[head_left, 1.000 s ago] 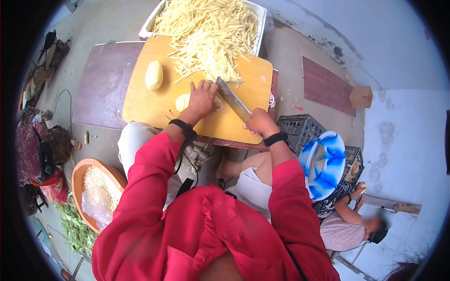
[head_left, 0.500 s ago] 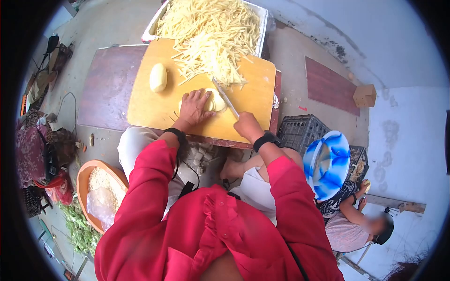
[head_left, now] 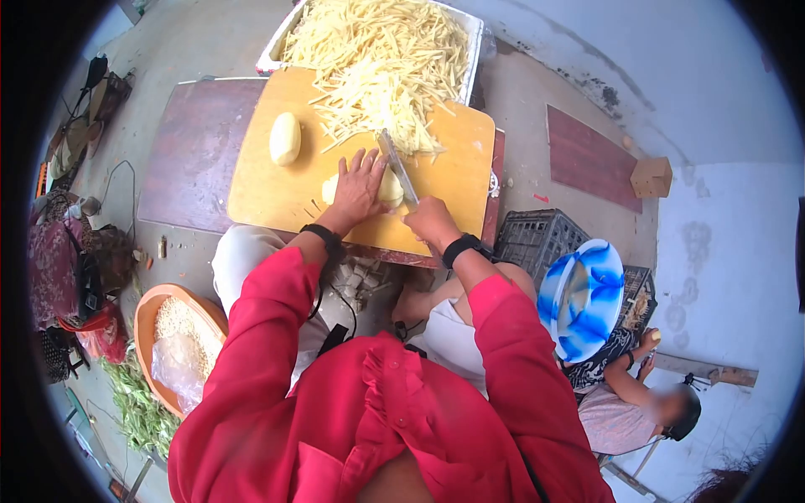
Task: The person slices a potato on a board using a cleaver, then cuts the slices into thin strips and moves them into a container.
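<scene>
Atop potato [head_left: 390, 191], spread left hand [head_left: 359, 188] sits nearer the knife [head_left: 398, 167] right hand [head_left: 432, 222] grips

Left hand [head_left: 358, 191] farther over potato slices [head_left: 391, 189] than just before; knife [head_left: 397, 168] nearer fingers [head_left: 371, 162].

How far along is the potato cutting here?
Much looks done: cut strips fill the white box and spread onto the board. In hand: pale potato pieces under the left hand, knife in the right hand. Left: those pieces and one whole peeled potato; any others can't be told.
</scene>
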Action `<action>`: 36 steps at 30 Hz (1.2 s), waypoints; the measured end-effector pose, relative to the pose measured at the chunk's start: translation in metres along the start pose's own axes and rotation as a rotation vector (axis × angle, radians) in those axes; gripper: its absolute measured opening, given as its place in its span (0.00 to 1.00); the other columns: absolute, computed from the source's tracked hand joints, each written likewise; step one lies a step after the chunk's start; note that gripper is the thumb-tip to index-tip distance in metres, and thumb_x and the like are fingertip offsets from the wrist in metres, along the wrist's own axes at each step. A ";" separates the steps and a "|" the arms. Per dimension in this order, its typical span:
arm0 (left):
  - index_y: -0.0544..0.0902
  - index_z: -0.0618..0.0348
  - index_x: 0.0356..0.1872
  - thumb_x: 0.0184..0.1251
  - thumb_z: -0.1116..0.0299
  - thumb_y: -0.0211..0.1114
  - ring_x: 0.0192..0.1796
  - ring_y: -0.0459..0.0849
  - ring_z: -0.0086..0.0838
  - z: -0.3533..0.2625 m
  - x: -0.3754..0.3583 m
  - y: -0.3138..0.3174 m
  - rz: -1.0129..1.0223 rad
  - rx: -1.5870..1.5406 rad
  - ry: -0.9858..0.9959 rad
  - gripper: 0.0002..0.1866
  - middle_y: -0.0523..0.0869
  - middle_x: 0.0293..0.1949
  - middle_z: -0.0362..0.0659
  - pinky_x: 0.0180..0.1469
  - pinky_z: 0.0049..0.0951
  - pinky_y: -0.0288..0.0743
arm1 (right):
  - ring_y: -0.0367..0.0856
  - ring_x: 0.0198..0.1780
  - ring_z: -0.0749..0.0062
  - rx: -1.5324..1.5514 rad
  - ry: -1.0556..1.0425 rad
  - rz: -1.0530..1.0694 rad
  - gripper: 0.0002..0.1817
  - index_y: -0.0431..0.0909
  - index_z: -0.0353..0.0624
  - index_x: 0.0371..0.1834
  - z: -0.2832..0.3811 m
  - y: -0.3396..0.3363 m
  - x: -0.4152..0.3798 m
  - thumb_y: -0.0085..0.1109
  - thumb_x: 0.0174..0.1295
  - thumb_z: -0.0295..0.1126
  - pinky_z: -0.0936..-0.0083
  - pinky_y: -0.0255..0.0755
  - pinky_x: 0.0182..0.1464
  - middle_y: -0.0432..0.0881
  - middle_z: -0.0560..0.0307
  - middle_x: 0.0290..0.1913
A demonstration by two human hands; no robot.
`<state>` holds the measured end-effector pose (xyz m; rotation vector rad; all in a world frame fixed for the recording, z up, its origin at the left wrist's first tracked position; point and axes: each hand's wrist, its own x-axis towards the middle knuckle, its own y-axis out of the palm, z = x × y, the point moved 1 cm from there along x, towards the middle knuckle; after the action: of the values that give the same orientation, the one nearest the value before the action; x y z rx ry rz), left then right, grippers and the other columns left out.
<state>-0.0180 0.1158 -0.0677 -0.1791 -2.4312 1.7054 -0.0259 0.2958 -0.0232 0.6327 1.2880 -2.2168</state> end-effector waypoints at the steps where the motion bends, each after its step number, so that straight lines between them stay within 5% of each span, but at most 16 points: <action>1: 0.61 0.54 0.70 0.33 0.39 0.77 0.72 0.59 0.50 -0.001 0.002 0.002 0.010 0.001 0.000 0.59 0.64 0.70 0.51 0.67 0.62 0.54 | 0.82 0.45 0.36 0.058 0.057 0.057 0.14 0.83 0.29 0.35 0.008 -0.006 -0.004 0.54 0.54 0.29 0.52 0.76 0.50 0.82 0.26 0.39; 8: 0.63 0.59 0.69 0.42 0.40 0.74 0.72 0.59 0.53 -0.017 0.007 0.014 0.033 0.133 -0.014 0.53 0.64 0.69 0.53 0.63 0.62 0.58 | 0.83 0.45 0.38 -0.055 -0.050 -0.244 0.13 0.83 0.29 0.34 0.007 -0.010 0.002 0.53 0.56 0.29 0.54 0.76 0.50 0.83 0.28 0.38; 11: 0.66 0.59 0.66 0.43 0.41 0.74 0.70 0.62 0.51 -0.021 0.008 0.012 0.066 0.127 -0.040 0.50 0.66 0.68 0.53 0.59 0.59 0.61 | 0.83 0.44 0.37 0.171 0.121 -0.005 0.13 0.83 0.29 0.34 0.010 -0.012 0.004 0.53 0.55 0.29 0.54 0.76 0.50 0.82 0.28 0.38; 19: 0.68 0.57 0.62 0.49 0.52 0.69 0.63 0.67 0.45 -0.022 0.012 0.011 0.000 0.111 -0.084 0.38 0.71 0.61 0.50 0.52 0.54 0.65 | 0.82 0.43 0.36 -0.113 -0.116 -0.247 0.12 0.83 0.30 0.32 0.004 -0.007 0.006 0.53 0.53 0.28 0.52 0.77 0.49 0.82 0.28 0.35; 28: 0.68 0.55 0.61 0.48 0.49 0.71 0.63 0.68 0.46 -0.010 0.012 0.015 -0.046 -0.058 -0.057 0.39 0.72 0.60 0.50 0.57 0.53 0.63 | 0.82 0.44 0.35 -0.115 -0.124 -0.230 0.13 0.83 0.30 0.35 0.000 0.000 0.013 0.52 0.54 0.28 0.52 0.77 0.50 0.82 0.27 0.37; 31: 0.73 0.54 0.57 0.50 0.51 0.72 0.61 0.70 0.44 -0.009 0.005 -0.011 -0.263 0.068 -0.019 0.34 0.75 0.56 0.48 0.61 0.52 0.60 | 0.83 0.44 0.35 -0.161 -0.107 -0.207 0.13 0.83 0.30 0.35 0.004 -0.002 0.009 0.52 0.55 0.28 0.52 0.77 0.50 0.82 0.27 0.38; 36: 0.78 0.51 0.47 0.54 0.59 0.70 0.59 0.72 0.41 0.026 -0.015 -0.007 -0.273 -0.082 0.085 0.20 0.78 0.49 0.44 0.63 0.52 0.59 | 0.83 0.45 0.36 -0.189 -0.072 -0.180 0.14 0.83 0.29 0.35 0.008 0.001 0.008 0.51 0.56 0.28 0.52 0.77 0.50 0.82 0.28 0.38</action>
<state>-0.0089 0.0870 -0.0705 0.0676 -2.3395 1.4541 -0.0326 0.2871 -0.0249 0.3756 1.5472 -2.2002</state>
